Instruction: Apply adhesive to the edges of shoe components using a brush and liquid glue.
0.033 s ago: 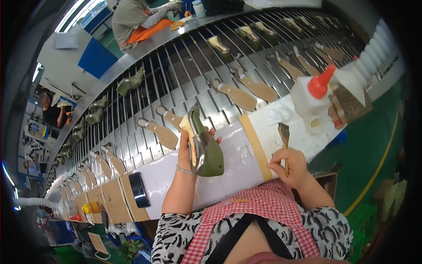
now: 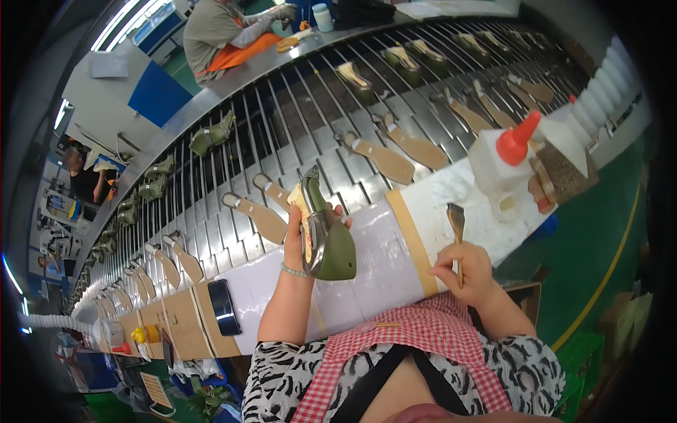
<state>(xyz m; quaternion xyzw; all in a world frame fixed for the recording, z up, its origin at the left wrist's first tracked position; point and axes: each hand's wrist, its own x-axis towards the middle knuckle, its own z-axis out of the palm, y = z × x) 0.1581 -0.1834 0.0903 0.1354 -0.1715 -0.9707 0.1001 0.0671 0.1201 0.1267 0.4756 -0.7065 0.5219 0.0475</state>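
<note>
A metal conveyor (image 2: 296, 148) carrying shoes (image 2: 210, 136) and soles (image 2: 384, 160) runs along the far side, beyond a covered table (image 2: 384, 243). At the table's right stands a white bottle (image 2: 490, 158) with a red spout (image 2: 518, 141); its fill level cannot be told. Near the middle, the left hand (image 2: 293, 236) grips a green shoe (image 2: 340, 247) above the table. Well apart, to the right, the right hand (image 2: 469, 268) pinches a brush (image 2: 457, 222). On the bottle's near side sits a small cup (image 2: 506, 205), its contents unclear.

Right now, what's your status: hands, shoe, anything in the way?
Left hand gripping green shoe. Right hand holding brush, clear of shoe. Possible obstacle: red-capped bottle, beyond brush, to its right.
</note>
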